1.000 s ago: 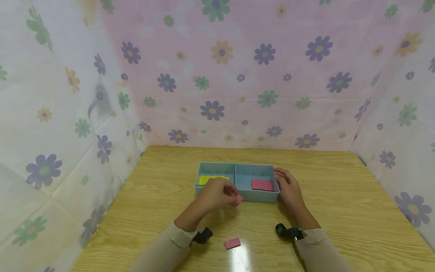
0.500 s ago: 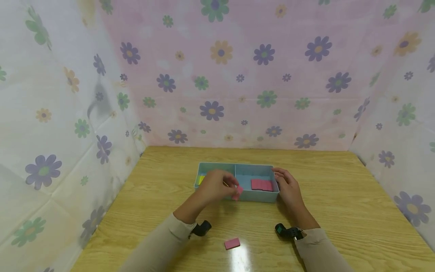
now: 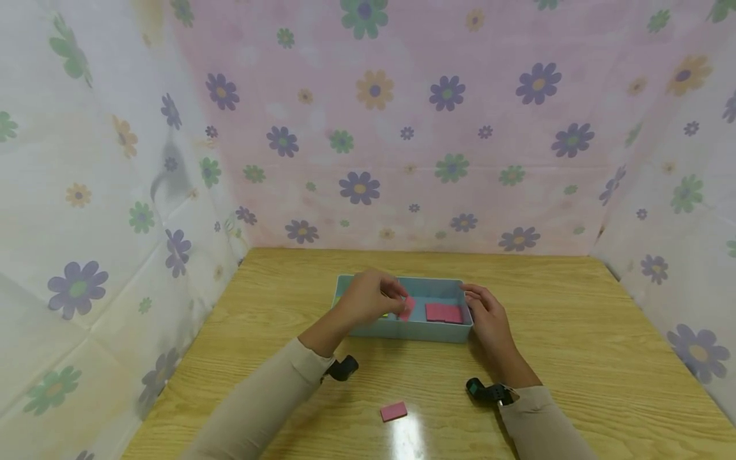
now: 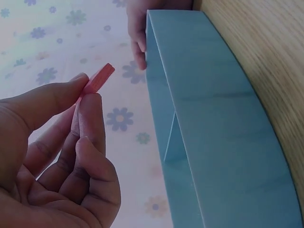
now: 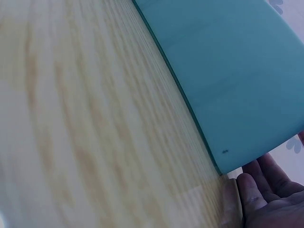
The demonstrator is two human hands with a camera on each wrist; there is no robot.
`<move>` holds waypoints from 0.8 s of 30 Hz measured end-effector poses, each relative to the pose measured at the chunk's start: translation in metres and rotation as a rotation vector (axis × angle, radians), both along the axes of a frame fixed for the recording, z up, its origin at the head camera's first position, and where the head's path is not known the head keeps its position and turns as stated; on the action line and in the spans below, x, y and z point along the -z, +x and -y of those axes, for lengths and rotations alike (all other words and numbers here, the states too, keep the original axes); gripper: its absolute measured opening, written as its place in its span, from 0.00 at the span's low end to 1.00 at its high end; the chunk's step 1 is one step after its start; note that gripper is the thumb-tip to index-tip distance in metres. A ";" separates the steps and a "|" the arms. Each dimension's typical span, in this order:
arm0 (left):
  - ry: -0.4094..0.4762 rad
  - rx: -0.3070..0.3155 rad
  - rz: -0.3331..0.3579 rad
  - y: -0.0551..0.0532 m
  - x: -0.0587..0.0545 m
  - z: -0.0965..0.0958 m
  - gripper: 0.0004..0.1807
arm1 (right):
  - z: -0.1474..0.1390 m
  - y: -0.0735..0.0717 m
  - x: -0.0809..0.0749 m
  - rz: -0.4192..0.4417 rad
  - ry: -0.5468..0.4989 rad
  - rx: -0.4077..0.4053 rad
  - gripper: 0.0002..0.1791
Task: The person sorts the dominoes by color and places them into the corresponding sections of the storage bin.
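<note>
My left hand (image 3: 369, 299) pinches a small pink rectangular tile (image 4: 99, 79) between thumb and fingertips. It holds this tile above the middle of a light blue divided box (image 3: 379, 329), close to the divider. Pink tiles (image 3: 443, 313) lie in the right compartment. Of the yellow tiles in the left one only a sliver (image 3: 384, 315) shows, as the left hand covers the rest. At the right end of the box, my right hand (image 3: 492, 321) rests its relaxed fingers against the end wall (image 5: 237, 85). A single pink tile (image 3: 393, 411) lies on the table in front.
The wood-grain table (image 3: 575, 332) carries the box near its middle. A flowered cloth (image 3: 414, 128) stands behind and at both sides. Each wrist wears a black camera mount, such as the left one (image 3: 343, 368).
My left hand has risen with its pink tile from in front of the box, over the front wall, to above the box. The right hand and the tile on the table stay put.
</note>
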State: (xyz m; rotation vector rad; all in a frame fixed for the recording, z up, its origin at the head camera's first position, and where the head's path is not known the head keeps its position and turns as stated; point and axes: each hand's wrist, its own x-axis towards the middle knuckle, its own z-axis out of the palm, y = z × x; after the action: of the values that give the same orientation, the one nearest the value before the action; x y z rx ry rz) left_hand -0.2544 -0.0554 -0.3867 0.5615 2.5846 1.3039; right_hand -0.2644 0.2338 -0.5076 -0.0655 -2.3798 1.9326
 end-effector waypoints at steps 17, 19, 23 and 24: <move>0.147 -0.046 0.197 -0.025 -0.008 -0.011 0.08 | 0.000 -0.003 0.004 -0.018 -0.033 -0.011 0.23; 0.164 -0.057 0.229 -0.028 -0.006 -0.012 0.09 | 0.000 -0.003 0.004 -0.017 -0.032 -0.011 0.23; 0.171 -0.094 0.274 -0.034 -0.005 -0.015 0.08 | 0.000 -0.002 0.003 -0.016 -0.032 -0.014 0.24; 0.167 -0.102 0.280 -0.036 -0.004 -0.016 0.08 | -0.001 -0.001 0.003 -0.013 -0.030 -0.016 0.24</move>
State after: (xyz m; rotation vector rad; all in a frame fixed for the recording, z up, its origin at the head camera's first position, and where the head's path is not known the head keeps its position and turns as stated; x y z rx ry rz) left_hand -0.2900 -0.0395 -0.3825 0.2524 2.3177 1.5209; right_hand -0.2658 0.2346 -0.5109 -0.0357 -2.3501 1.9697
